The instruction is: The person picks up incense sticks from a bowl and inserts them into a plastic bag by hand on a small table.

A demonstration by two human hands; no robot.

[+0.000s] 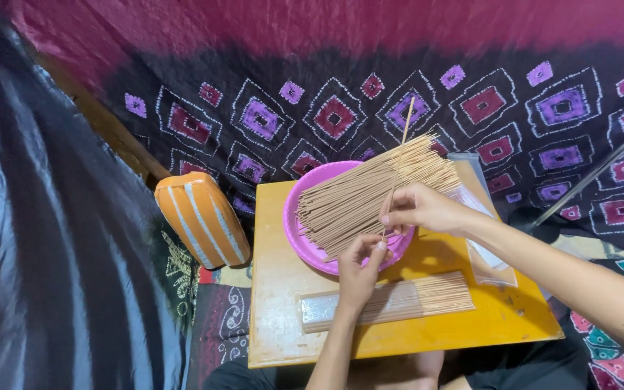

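My left hand (359,271), low in the middle of the frame, pinches the bottom end of a single thin stick (397,162), fingers closed on it. My right hand (417,208), just above and to the right, grips the same stick higher up, so it stands nearly upright, clear of the heap. Behind it, the loose sticks (370,193) lie fanned across the pink plate (299,232), within easy reach. A tidy bundle (399,300) rests flat along the yellow surface (279,289) nearer me. An orange striped cushion (201,219) sits at left.

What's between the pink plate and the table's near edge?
Head view: a flat row of thin sticks on a silvery strip, lying on the yellow table.
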